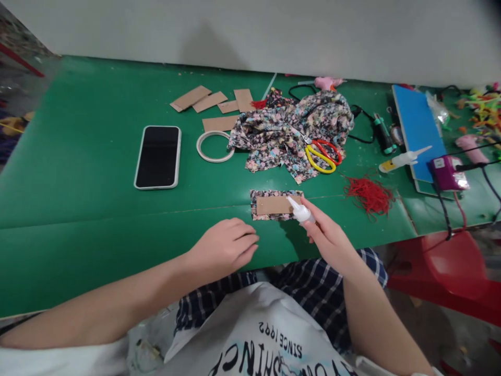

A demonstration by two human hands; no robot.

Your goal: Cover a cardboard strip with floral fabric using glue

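Observation:
My right hand (324,230) grips a small white glue bottle (303,212), its pointed nozzle tilted up and left over a cardboard strip (272,205). That brown strip lies on a slightly larger rectangle of dark floral fabric (253,209), whose edges show around it. To the lower left of the fabric, my left hand (227,243) rests by the table edge with its fingers loosely curled together. Nothing shows in it, and its palm is hidden.
On the green table (97,156) lie a phone (158,156), a tape roll (200,149), cardboard pieces (191,98) and crumpled floral fabric (266,130) with scissors (321,156) on it. Rightward are red threads (370,196), another glue bottle (399,161), a blue board (417,120) and a purple box (448,173) with cables.

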